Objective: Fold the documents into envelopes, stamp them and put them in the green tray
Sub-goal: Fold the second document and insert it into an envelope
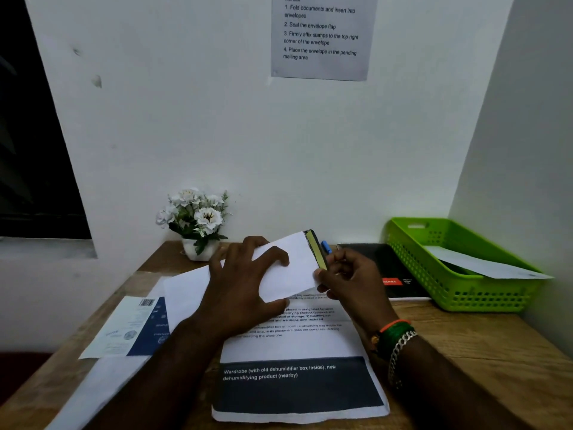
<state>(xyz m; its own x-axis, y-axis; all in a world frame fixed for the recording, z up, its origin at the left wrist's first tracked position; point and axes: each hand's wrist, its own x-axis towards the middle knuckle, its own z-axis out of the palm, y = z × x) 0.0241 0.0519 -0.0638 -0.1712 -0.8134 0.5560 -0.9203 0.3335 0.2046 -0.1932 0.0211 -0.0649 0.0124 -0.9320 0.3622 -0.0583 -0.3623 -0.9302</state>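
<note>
Documents (297,346) lie on the desk (465,352); green tray (459,293) stands right. Left hand (245,283) grips the white envelope (291,268) above them; right hand (350,277) pinches its end. Keep edges square while working, judging by the tilt.

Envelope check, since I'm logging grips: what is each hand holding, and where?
Both hold the white envelope: the left hand grips its middle, thumb underneath; the right hand pinches its right end.

White flower pot (195,223), black notebook (390,268) and blue pen (325,246) on wooden desk (465,342)
</note>
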